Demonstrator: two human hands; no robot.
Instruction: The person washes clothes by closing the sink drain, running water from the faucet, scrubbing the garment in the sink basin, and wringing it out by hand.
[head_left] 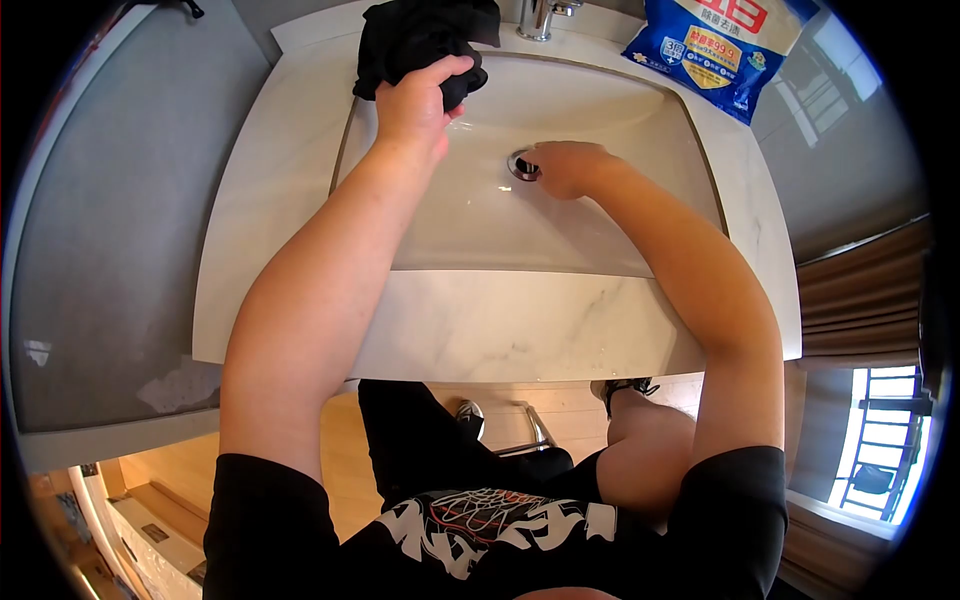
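My left hand is closed around a bunched black cloth, possibly a garment, over the back left corner of the white sink. Part of the cloth lies on the counter behind the basin. My right hand reaches down into the basin at the round metal drain. Its fingertips are at the drain opening and hidden from me, so I cannot see whether they grip the stopper.
A chrome faucet stands behind the basin. A blue and white detergent bag rests at the back right corner of the marbled counter. Grey panels flank the counter. A brown curtain hangs at the right.
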